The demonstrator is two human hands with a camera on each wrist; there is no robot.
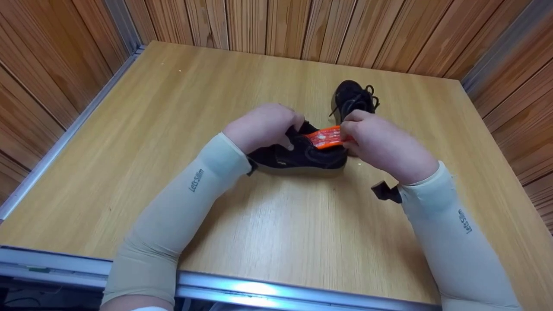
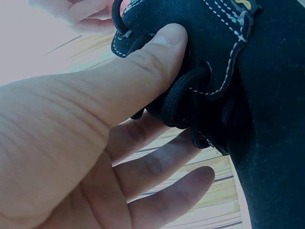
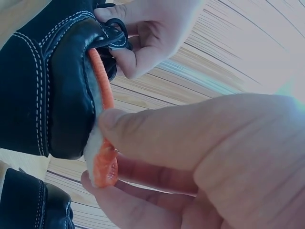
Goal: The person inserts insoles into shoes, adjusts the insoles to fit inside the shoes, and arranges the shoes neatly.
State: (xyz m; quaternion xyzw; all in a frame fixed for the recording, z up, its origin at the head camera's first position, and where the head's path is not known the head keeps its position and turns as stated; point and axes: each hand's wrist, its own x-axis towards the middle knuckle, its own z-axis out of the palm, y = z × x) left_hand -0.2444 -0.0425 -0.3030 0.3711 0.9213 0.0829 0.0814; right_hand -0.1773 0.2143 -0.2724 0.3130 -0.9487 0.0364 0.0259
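Note:
A black lace-up shoe [image 1: 281, 160] with white stitching stands on the table, toe to the left. My left hand [image 1: 265, 124] grips its lace area; in the left wrist view the thumb [image 2: 167, 40] presses one eyelet flap [image 2: 209, 52] and the other fingers lie on the far side. An orange insole [image 1: 325, 138] is partly inside the shoe opening, its front end hidden in the shoe. My right hand [image 1: 382, 144] pinches the insole's outer end. From the right wrist view, the insole [image 3: 104, 88] has a whitish other face and rises beside the padded collar [image 3: 71, 90].
A second black shoe [image 1: 349, 93] with tied laces stands just behind my right hand, toe away from me. The wooden table [image 1: 194, 95] has a metal front edge [image 1: 259, 287]. Wood-panelled walls [image 1: 285, 26] enclose its back and sides.

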